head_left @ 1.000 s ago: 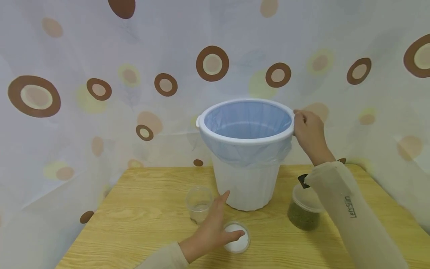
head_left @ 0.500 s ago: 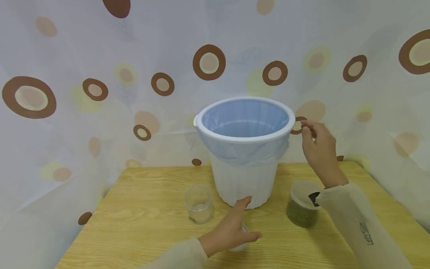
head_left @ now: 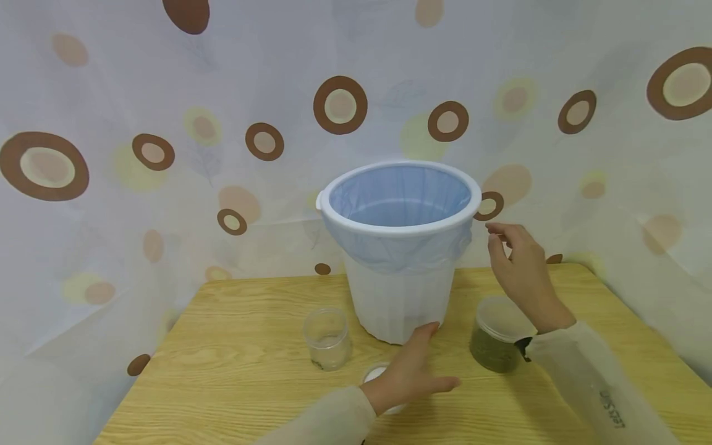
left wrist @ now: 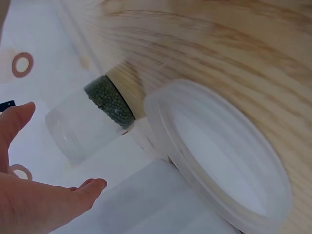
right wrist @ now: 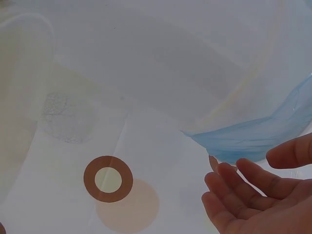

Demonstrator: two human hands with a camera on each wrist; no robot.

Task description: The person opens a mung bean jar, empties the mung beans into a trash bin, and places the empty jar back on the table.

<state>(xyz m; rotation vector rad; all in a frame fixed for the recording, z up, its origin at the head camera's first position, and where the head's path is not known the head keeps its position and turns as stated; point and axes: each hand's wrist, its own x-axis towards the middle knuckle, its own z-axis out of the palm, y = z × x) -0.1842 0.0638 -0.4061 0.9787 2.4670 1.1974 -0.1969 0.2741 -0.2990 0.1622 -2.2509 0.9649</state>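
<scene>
My left hand [head_left: 408, 371] hovers above a round translucent lid [head_left: 374, 372], thumb and fingers spread, holding nothing. The lid has a white inside and is partly hidden by that hand; in the left wrist view the same lid [left wrist: 219, 156] looks large and close. Apart from the bin's rim, at its right side, is my right hand [head_left: 523, 266], with loosely bent fingers around nothing. A white trash bin [head_left: 397, 296] stands upright, lined with a blue plastic bag [head_left: 389, 250] folded over its rim. Below the right hand stands a tub of green granules [head_left: 495, 352].
A clear plastic cup [head_left: 327, 340] with a little something at its bottom stands left of the bin. Everything rests on a wooden table [head_left: 239, 358]. A patterned white sheet [head_left: 267, 74] hangs close behind and along the sides.
My right hand has let go of the bin's right rim and come down toward the granule tub. My left hand has moved right, across the lid.
</scene>
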